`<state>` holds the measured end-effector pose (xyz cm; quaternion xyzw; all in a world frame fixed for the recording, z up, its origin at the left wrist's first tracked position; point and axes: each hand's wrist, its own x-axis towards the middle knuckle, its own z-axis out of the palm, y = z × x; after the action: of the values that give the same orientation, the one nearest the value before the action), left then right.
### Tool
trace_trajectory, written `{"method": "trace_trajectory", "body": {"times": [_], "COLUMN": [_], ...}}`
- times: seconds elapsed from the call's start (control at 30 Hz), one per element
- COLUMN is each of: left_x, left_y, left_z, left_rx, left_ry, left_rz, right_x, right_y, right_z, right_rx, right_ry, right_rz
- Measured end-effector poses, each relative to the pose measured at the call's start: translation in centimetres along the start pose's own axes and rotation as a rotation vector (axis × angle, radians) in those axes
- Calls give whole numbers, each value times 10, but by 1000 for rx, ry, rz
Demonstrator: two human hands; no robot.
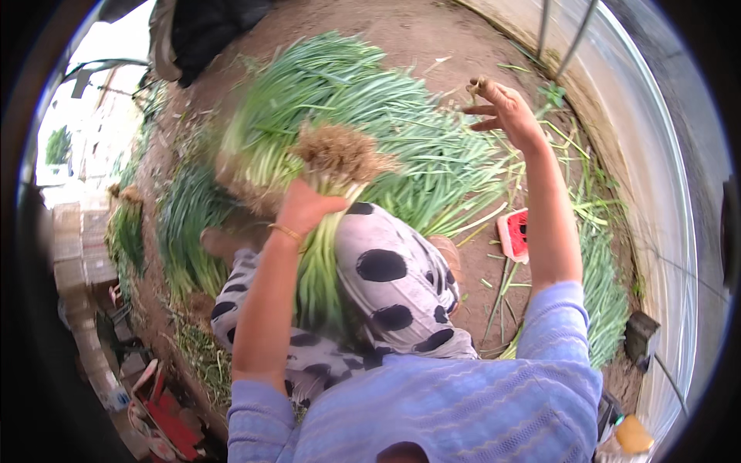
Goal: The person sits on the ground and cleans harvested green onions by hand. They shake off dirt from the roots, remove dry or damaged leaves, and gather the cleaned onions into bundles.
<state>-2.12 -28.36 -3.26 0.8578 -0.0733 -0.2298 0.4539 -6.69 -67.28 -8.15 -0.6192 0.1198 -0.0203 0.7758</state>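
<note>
A thick bunch of green onions (pixel 324 254) is gripped in my left hand (pixel 312 205), its brown roots up and its leaves hanging down between my knees. My right hand (pixel 503 110) is raised out to the right, away from the bunch. Thumb and forefinger are pinched on a small brownish scrap (pixel 476 88), too small to name, while the other fingers stick out. A large heap of green onions (pixel 370 87) lies on the soil in front of me, under and beyond both hands.
More green onions (pixel 188 226) lie to the left, others (pixel 605 295) to the right by the plastic sheeting (pixel 648 173). A red and white tray (pixel 512 234) sits right of my knee. Stacked boxes (pixel 69 231) stand far left. Dark clothing of another person, apparently, shows at top left.
</note>
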Motion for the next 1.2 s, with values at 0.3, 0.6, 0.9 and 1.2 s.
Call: {"method": "trace_trajectory", "body": {"times": [0.3,0.6,0.9,1.2], "left_x": [-6,0,-7,-18], "left_y": [17,27,46,42], "left_z": [17,25,34,22], "left_rx": [4,-111,-147,-65], "left_ry": [6,-11,-16,-43], "left_rz": [2,24,-13,-5], "right_x": [11,-63,-177,-186], "right_y": [128,175,273,283], "right_z": [-106,-170,-115,-122], "right_rx": [-1169,-1162,-1060,-744], "right_ry": [529,529,635,617], "right_rz": [643,241,770,643]}}
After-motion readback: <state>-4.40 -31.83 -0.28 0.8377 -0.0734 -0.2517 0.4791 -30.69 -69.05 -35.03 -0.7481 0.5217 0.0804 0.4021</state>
